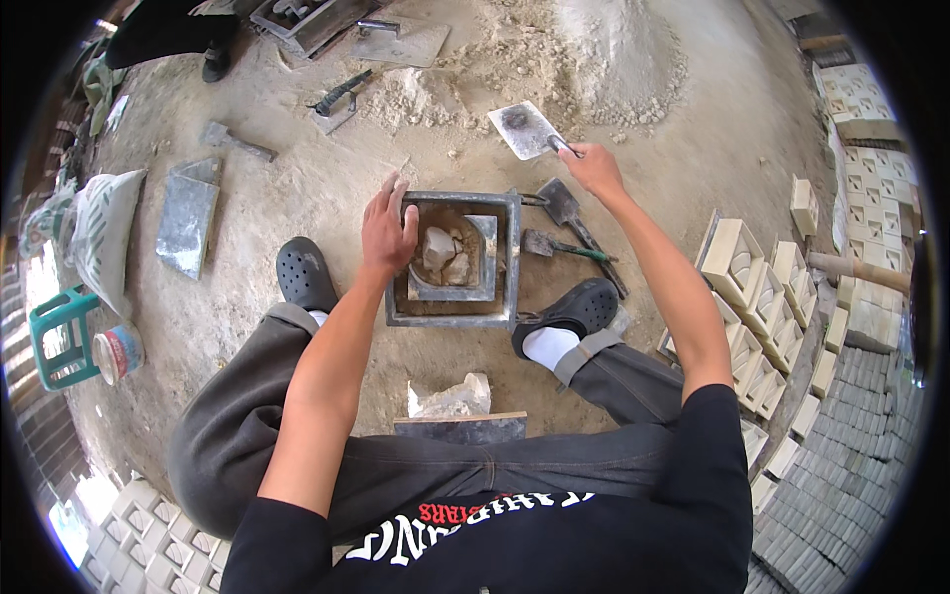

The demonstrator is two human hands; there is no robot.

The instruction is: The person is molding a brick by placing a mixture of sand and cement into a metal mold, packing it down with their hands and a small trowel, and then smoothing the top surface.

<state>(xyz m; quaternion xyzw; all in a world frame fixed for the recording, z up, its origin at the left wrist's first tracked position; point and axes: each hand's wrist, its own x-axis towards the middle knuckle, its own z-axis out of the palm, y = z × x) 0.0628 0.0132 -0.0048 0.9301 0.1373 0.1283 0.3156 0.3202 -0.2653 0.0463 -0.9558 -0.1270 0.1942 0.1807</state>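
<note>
In front of me on the ground lies a square dark mould frame (450, 320), with a smaller grey frame (491, 259) inside it. Pale lumps of material (438, 247) sit within the inner frame. My left hand (389, 230) rests on the left side of the outer frame near its far corner, fingers stretched out, gripping nothing. Off to the far right, my right hand (596, 170) is closed around the handle of a flat rectangular trowel (524, 130), whose pale blade has a dark patch. The trowel is apart from the frame.
Two small trowels (560, 201) lie right of the frame, beside my shoe. A powder heap (614, 59) rises at the far side. Patterned blocks (744, 267) are stacked at right. A hammer (237, 141), a grey slab (186, 218) and a green stool (61, 337) stand or lie leftward.
</note>
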